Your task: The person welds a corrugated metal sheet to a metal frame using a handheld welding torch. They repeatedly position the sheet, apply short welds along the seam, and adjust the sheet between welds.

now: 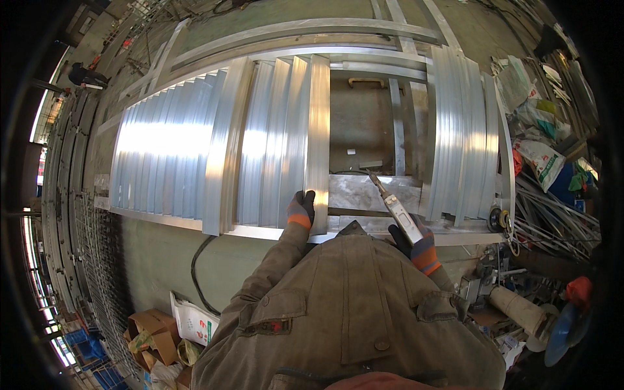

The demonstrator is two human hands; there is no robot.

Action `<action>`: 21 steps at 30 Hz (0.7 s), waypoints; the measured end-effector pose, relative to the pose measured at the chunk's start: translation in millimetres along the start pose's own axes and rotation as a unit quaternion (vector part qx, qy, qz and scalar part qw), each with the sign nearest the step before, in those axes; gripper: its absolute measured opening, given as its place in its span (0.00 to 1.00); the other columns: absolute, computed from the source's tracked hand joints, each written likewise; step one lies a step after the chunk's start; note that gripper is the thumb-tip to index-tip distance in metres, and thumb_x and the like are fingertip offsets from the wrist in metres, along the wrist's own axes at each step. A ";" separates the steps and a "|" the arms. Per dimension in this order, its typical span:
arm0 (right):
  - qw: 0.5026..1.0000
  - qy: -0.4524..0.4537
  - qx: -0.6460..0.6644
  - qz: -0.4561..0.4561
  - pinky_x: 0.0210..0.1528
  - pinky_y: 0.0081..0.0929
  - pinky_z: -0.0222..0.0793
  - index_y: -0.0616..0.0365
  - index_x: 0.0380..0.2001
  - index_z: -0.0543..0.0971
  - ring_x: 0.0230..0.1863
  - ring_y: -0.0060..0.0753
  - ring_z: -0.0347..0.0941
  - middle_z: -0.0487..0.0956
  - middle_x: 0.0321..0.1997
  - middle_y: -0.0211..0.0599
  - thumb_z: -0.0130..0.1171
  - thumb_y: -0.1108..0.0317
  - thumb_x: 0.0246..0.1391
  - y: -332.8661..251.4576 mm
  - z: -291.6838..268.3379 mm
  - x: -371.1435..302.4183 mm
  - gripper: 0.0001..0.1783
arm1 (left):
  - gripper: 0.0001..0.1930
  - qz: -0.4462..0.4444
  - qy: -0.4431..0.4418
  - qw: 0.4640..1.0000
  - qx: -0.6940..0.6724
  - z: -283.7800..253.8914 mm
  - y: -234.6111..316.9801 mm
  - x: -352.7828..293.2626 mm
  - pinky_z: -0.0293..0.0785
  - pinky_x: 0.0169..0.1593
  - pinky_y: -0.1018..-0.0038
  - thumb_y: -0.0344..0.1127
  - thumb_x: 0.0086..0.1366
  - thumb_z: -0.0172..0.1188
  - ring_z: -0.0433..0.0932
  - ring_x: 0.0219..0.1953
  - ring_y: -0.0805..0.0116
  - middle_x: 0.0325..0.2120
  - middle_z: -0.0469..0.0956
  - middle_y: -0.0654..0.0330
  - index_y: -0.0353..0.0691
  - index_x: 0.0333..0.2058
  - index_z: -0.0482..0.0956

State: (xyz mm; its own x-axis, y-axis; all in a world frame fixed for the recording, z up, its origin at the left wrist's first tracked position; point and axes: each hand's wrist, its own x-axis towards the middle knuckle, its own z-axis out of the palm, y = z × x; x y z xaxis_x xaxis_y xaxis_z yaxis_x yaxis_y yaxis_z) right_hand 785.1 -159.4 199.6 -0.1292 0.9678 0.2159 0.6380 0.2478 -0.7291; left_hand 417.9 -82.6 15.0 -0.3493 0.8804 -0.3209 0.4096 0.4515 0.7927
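Observation:
My left hand, in a dark glove with an orange cuff, grips the near end of a shiny metal slat. This slat lies crosswise on a metal frame, at the right end of a row of overlapping slats. My right hand, gloved alike, is closed around a handheld welding gun with a pale body and a narrow copper-coloured nozzle. The nozzle points away from me, over the frame's opening beside a flat crossbar. My right palm is partly hidden by the gun.
More slats lie across the frame's right side, with a small round wheel-like part at its near right corner. Loose metal strips and bags crowd the right. A cable, cardboard box and white bag sit lower left.

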 end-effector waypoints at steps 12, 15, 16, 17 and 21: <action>0.999 -0.012 0.010 0.034 0.39 0.42 0.82 0.58 0.54 0.83 0.38 0.54 0.87 0.88 0.40 0.45 0.78 0.63 0.64 -1.1 -0.3 2.9 0.20 | 0.31 -0.010 -0.011 0.999 0.041 1.4 4.7 6.0 0.80 0.64 0.54 0.55 0.76 0.66 0.85 0.60 0.36 0.55 0.87 0.35 0.32 0.62 0.83; 0.999 -0.014 -0.029 0.014 0.41 0.42 0.82 0.59 0.55 0.83 0.41 0.55 0.87 0.87 0.44 0.47 0.79 0.62 0.64 0.6 1.7 3.1 0.21 | 0.32 -0.033 -0.033 0.998 0.043 6.4 -6.6 12.9 0.80 0.64 0.52 0.57 0.76 0.66 0.85 0.60 0.35 0.55 0.87 0.34 0.32 0.63 0.82; 0.999 -0.021 -0.030 0.017 0.42 0.41 0.82 0.58 0.55 0.83 0.42 0.55 0.87 0.87 0.45 0.47 0.79 0.62 0.65 1.2 2.5 2.8 0.21 | 0.33 -0.045 -0.043 0.997 0.043 7.8 -12.0 15.5 0.80 0.64 0.52 0.57 0.76 0.66 0.85 0.60 0.34 0.54 0.87 0.33 0.32 0.63 0.82; 0.999 -0.026 -0.034 0.015 0.42 0.41 0.82 0.58 0.56 0.83 0.43 0.55 0.87 0.87 0.46 0.47 0.78 0.62 0.65 1.6 2.7 1.7 0.22 | 0.34 -0.034 -0.045 0.996 0.064 9.8 -17.8 19.9 0.79 0.64 0.50 0.59 0.75 0.65 0.84 0.60 0.33 0.54 0.87 0.33 0.31 0.63 0.80; 0.986 -0.060 0.079 0.136 0.44 0.44 0.81 0.57 0.58 0.82 0.45 0.57 0.85 0.84 0.49 0.48 0.78 0.62 0.65 1.2 3.2 -3.6 0.23 | 0.32 0.004 -0.043 0.997 0.058 17.5 -44.3 40.6 0.81 0.54 0.52 0.58 0.74 0.68 0.86 0.48 0.46 0.45 0.88 0.39 0.27 0.52 0.83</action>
State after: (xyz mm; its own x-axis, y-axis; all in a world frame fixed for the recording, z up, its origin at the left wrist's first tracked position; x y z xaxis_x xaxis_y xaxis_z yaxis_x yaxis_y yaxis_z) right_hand 783.9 -162.4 195.9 -0.0639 0.9953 -0.0728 0.5369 -0.0272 -0.8432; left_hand 400.3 -64.3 -42.2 -0.2741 0.8908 -0.3624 0.5088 0.4541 0.7313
